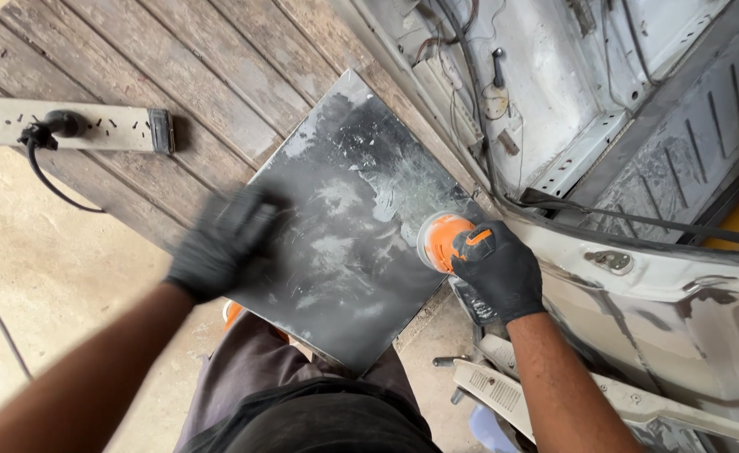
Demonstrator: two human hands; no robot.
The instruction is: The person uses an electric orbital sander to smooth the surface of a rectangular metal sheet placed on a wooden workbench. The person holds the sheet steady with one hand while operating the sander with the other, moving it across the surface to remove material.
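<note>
Power strip (71,128) lies at ten o'clock on the wooden boards, one black plug in it, well apart from the work. My left hand (218,245), gloved black and blurred, lies on the panel's (344,226) nine o'clock edge with fingers spread flat, pressing rather than pinching. I see the panel as a dark grey sheet, scuffed pale in patches, tilted like a diamond across my lap and the boards. I judge it stiff and fairly light, thin metal by the look, with sharp edges and a dusty, slippery face; I would hold it by the edge or pin it flat with a palm, never by a corner alone. My right hand (499,270) at three o'clock is wrapped tight round the orange sander (446,241), whose pad touches the panel's right edge. I judge the sander compact, dense and buzzing, best gripped over its top. Beyond it, a stripped white car body (638,277) fills the right side.
</note>
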